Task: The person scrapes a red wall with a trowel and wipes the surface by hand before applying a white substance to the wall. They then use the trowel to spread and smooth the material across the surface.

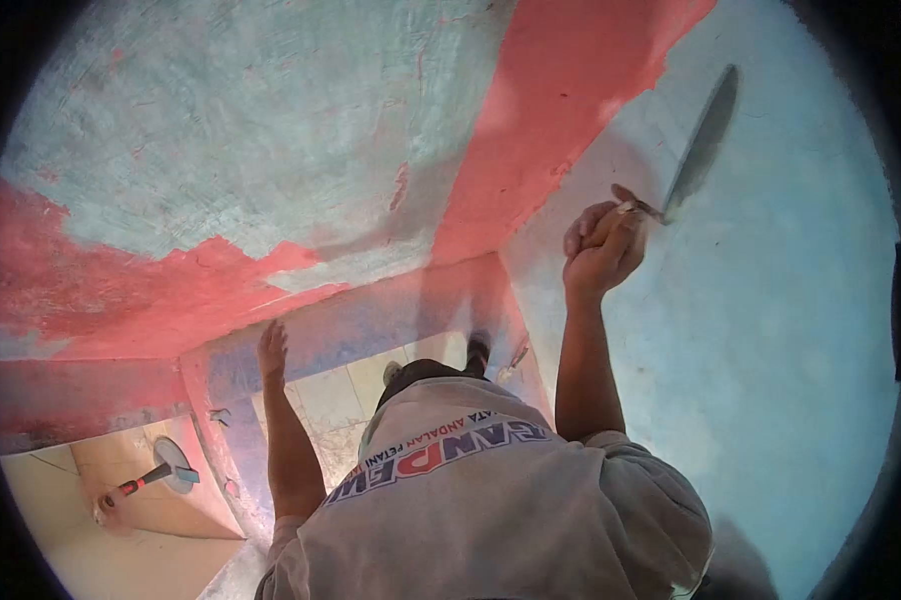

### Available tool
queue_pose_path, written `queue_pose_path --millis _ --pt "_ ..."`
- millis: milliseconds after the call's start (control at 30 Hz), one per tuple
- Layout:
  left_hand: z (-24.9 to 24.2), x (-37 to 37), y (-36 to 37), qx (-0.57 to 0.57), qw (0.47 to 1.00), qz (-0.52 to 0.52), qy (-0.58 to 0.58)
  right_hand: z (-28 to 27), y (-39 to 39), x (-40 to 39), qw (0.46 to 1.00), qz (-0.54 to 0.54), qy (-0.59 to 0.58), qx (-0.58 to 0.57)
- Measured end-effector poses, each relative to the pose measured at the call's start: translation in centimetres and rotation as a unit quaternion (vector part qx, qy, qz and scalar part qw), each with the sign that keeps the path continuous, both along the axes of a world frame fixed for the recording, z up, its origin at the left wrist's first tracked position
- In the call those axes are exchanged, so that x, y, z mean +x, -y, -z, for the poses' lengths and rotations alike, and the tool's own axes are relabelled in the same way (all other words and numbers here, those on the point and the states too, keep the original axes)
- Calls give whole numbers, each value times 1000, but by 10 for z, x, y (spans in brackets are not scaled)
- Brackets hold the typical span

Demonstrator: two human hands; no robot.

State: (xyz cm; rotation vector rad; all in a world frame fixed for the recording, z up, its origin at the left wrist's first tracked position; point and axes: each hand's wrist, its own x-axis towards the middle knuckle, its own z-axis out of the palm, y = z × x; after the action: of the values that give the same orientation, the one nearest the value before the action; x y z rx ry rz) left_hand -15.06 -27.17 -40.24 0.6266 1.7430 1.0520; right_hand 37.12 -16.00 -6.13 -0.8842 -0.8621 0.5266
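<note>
Trowel (706, 142) wants light, even pressure on the blue wall (761, 330); my right fingers (626, 232) curl round its handle, left hand (272, 350) loosely open.

Wall (791, 300) close beside right hand (603, 245)

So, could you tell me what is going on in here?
A person is holding a trowel by its handle in the right hand, with the long blade at the pale blue wall. The left hand is open and appears to hold nothing. Pink areas show beside pale, patchy ones, with ragged edges between them. Off to the left lies another tool with a black and red handle.
</note>
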Motion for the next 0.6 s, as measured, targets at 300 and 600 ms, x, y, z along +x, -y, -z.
queue_pose_path --millis 300,600 --pt "152 -3 156 -175 983 -3 49 17 28 -42 992 26 111 47" --pt "62 40 432 -289 952 -55 88 16 24 -57 983 54 177 -16"
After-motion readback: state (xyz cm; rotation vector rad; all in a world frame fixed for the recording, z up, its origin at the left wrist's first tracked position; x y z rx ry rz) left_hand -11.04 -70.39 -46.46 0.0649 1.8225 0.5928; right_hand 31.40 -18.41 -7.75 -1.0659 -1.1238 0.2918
